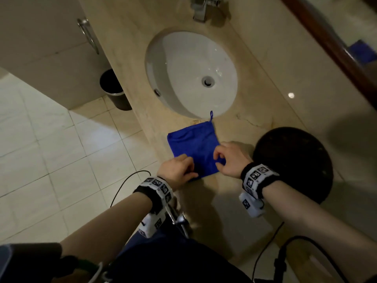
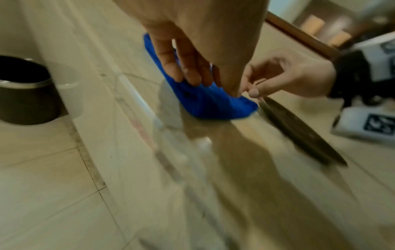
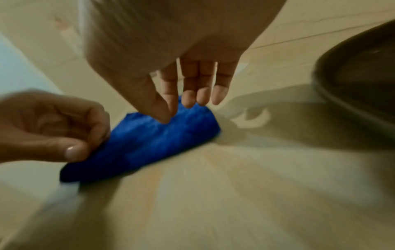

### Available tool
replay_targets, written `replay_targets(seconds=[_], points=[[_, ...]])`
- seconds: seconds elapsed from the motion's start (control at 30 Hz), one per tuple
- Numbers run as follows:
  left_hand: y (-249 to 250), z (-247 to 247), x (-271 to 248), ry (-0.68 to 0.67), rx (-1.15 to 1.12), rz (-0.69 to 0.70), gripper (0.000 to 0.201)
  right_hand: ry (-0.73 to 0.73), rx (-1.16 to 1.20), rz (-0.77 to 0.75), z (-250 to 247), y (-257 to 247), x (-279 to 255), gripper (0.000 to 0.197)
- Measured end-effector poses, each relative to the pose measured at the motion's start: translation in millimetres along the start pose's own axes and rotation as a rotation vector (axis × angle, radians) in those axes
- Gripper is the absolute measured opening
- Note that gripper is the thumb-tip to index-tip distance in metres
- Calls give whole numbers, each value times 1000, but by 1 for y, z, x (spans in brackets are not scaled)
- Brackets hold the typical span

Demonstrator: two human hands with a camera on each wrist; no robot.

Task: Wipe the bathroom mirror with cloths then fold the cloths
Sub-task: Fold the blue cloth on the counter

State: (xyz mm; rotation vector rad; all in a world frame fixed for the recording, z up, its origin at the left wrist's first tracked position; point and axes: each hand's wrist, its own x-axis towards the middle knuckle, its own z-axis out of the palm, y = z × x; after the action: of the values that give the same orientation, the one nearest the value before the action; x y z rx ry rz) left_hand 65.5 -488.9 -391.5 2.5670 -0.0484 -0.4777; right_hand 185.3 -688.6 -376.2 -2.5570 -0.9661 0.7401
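Observation:
A blue cloth (image 1: 193, 146) lies folded flat on the beige counter (image 1: 230, 211) just in front of the sink, its hanging loop pointing at the basin. My left hand (image 1: 190, 170) pinches the cloth's near left corner; the left wrist view shows its fingers (image 2: 188, 74) down on the cloth (image 2: 213, 104). My right hand (image 1: 218, 160) pinches the near right edge between thumb and forefinger, as the right wrist view shows (image 3: 171, 115) on the cloth (image 3: 153, 140). The mirror (image 1: 359, 27) with its brown frame runs along the upper right.
A white oval sink (image 1: 191, 72) with a chrome faucet (image 1: 201, 9) sits beyond the cloth. A dark round tray (image 1: 293, 164) lies right of my right hand. A black bin (image 1: 114, 88) stands on the tiled floor, left of the counter's edge. Cables hang near my body.

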Motion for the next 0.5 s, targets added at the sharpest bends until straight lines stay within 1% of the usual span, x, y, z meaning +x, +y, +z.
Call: replay_targets(seconds=[0.03, 0.07, 0.13, 0.2, 0.27, 0.3, 0.33, 0.4, 0.5], points=[[5, 9, -7, -54, 79, 32, 32, -67, -104, -2, 6, 3, -11, 20], [8, 17, -11, -61, 140, 46, 36, -97, -177, -2, 13, 6, -20, 27], [15, 26, -17, -14, 177, 13, 35, -85, -241, -2, 26, 8, -34, 35], [21, 27, -20, 14, 168, -39, 26, -34, -278, 3, 33, 2, -40, 33], [28, 24, -22, 2, 216, -82, 21, 4, -321, 1, 35, -5, -41, 29], [32, 23, -23, -17, 254, -101, 21, 1, -352, 2, 35, -9, -42, 28], [35, 24, -24, -45, 279, -119, 22, -17, -388, 3, 34, -12, -42, 28], [39, 23, -25, -141, 274, -139, 22, -95, -441, 4, 32, -17, -45, 27], [36, 13, -25, -287, 149, -98, 21, -277, -417, 11, 23, -25, -51, 18]])
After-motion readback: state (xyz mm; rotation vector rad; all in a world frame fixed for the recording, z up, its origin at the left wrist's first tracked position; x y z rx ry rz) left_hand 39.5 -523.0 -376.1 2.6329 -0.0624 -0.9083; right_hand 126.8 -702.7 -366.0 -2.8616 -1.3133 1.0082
